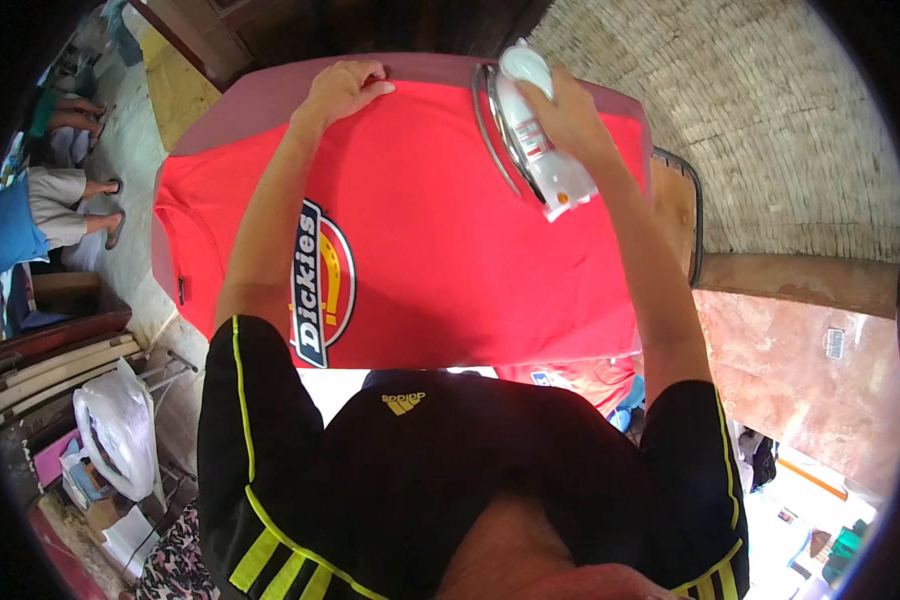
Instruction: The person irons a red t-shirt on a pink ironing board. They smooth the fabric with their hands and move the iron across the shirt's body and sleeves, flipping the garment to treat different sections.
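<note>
Nearest the camera: wearer's black shirt [470,450] with yellow trim, bottom centre. Left side of frame: a bystander [55,208] in grey shorts, upper left; clear plastic bag [116,430] among clutter, lower left.

Left hand [344,92], upper centre-left, rests at the far edge of the red garment [460,250], fingers narrow and curled, thumb close to them (can't tell if they pinch cloth or just press). Probably there to anchor the fabric. The garment lies over a plum-coloured board [435,68], likely spread broad so the cloth is flat and reachable; its printed emblem [335,285] faces up, left of centre.

Right hand [573,112], upper right of centre, is wrapped around the white iron [537,145], fingers closed on the handle; a full grip that likely serves to steer and bear down. Iron's bright metal edge faces left (lower end blurred; contact with the cloth unclear). Far right: woven mat [760,120] above a pinkish panel [800,370].

Relative to fingers: iron sits inside the right-hand grip, over the garment's upper right part; garment's top edge is right by the left thumb, most of its spread below and right of those fingertips.
</note>
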